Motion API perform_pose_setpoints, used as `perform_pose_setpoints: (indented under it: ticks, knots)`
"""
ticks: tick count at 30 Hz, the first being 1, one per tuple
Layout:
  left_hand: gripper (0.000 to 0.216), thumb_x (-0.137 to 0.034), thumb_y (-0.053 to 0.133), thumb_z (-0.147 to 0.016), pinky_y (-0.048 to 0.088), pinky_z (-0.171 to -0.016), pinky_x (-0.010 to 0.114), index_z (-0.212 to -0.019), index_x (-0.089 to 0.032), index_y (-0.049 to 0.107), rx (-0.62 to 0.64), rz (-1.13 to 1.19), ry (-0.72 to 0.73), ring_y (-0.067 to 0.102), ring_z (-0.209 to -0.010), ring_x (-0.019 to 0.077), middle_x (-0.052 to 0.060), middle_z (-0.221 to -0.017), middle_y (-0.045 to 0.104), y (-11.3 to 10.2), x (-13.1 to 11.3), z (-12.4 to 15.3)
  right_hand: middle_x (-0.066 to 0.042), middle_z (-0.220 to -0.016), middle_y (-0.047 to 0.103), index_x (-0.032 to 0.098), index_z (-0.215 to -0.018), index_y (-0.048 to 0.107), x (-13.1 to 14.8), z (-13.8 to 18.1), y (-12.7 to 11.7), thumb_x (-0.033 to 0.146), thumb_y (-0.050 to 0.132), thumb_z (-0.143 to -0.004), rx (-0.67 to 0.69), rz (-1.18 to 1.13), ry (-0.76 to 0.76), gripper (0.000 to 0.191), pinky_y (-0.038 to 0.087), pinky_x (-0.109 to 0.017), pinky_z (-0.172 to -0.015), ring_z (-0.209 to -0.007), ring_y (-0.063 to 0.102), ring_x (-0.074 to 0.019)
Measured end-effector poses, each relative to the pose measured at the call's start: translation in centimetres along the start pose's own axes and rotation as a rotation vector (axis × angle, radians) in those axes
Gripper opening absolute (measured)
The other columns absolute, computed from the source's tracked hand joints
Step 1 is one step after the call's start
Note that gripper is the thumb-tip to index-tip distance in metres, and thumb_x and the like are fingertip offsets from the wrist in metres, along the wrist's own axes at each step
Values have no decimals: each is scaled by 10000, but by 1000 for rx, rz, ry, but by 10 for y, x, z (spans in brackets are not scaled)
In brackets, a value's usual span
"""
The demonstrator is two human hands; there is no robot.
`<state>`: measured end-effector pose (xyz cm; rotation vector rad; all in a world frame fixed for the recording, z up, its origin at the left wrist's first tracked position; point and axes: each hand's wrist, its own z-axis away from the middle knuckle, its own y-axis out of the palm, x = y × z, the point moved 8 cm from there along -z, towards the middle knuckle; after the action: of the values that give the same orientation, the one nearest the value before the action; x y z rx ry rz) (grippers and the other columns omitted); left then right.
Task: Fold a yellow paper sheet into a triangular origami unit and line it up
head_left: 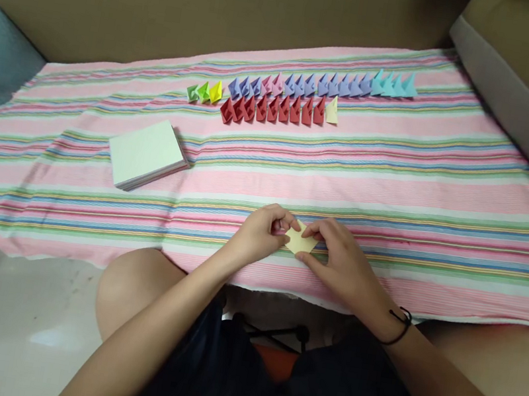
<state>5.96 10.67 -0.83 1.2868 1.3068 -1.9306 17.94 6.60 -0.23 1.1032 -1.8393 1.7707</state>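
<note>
Striped pink cloth [399,172] spreads across my camera view, its near edge at six o'clock from a small cream paper [300,240]. My left hand [263,232], curled, pinches the paper's left side; my right hand [340,255], thumb and forefinger parted, holds the other. I have room toward three o'clock; a paper stack [146,149] sits at ten, folded-paper rows [284,110] at twelve.

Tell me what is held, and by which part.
A small pale-yellow folded paper: left side pinched by the left hand, right side by the right hand.
</note>
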Motion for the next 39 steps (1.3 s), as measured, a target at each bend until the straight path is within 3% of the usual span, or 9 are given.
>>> perform_pose_setpoints:
  ticks: [5, 10, 14, 18, 22, 24, 30, 34, 39]
  knots:
    - [285, 12, 523, -665, 415, -673, 252, -845, -158, 665, 72, -54, 76, 524, -741, 121, 17, -847, 592, -5, -6, 4, -57, -932, 565, 214, -906, 521, 0, 0, -1, 170, 625, -757, 19, 1, 24, 188, 447, -413, -809, -909, 537, -242]
    - [262, -8, 546, -723, 429, -727, 271, -872, -180, 676, 21, -149, 129, 562, -841, 157, 35, -915, 619, -4, -11, 9, -61, -991, 574, 220, -967, 540, 2, 1, -1, 158, 605, -746, 39, -39, -12, 238, 458, -420, -845, -957, 540, -240]
    - [144, -120, 655, -753, 422, -738, 288, -879, -189, 659, -59, -266, 182, 540, -798, 165, 17, -836, 592, -1, -14, 13, -56, -1005, 588, 224, -996, 561, 0, 1, -6, 167, 622, -733, 49, -66, -30, 276, 472, -425, -849, -961, 558, -237]
    - [76, -213, 652, -814, 423, -771, 306, -886, -190, 639, -123, -360, 294, 541, -832, 178, 30, -863, 605, -1, -21, 21, -60, -1092, 613, 237, -1062, 590, 0, 0, -13, 155, 608, -770, 148, -145, -122, 303, 491, -418, -871, -1037, 575, -229]
    - [142, -223, 533, -906, 440, -858, 316, -916, -188, 671, -1, -414, 489, 566, -950, 187, 62, -977, 650, 9, -30, 31, -47, -1166, 650, 257, -1060, 659, 2, -2, -22, 116, 525, -849, 109, -32, -271, 287, 451, -451, -955, -1106, 568, -216]
    - [168, -255, 538, -908, 457, -852, 318, -974, -188, 678, 38, -466, 519, 577, -969, 195, 74, -1017, 656, 12, -30, 33, -46, -1163, 667, 258, -1059, 676, 1, -2, -22, 131, 528, -866, 77, 27, -320, 275, 461, -454, -946, -1086, 585, -215]
    - [249, -205, 438, -944, 489, -806, 352, -1071, -168, 649, 19, -670, 612, 612, -936, 218, 116, -1013, 675, 14, -40, 38, -45, -1108, 696, 235, -1029, 680, 3, -1, -22, 178, 519, -903, 47, 108, -396, 212, 490, -427, -904, -1041, 609, -213]
    - [246, -199, 448, -936, 503, -801, 332, -1103, -165, 624, -76, -509, 555, 642, -911, 200, 110, -982, 693, 5, -47, 41, -52, -1026, 702, 219, -1009, 657, 10, -3, -32, 192, 464, -934, -47, 40, -313, 209, 502, -375, -840, -962, 632, -193]
    - [168, -280, 652, -815, 522, -738, 247, -947, -176, 658, -248, 63, 241, 673, -787, 152, 37, -859, 715, -12, -30, 33, -33, -834, 681, 223, -883, 669, 15, -5, -43, 281, 548, -899, -232, -155, -142, 135, 499, -312, -679, -766, 628, -173]
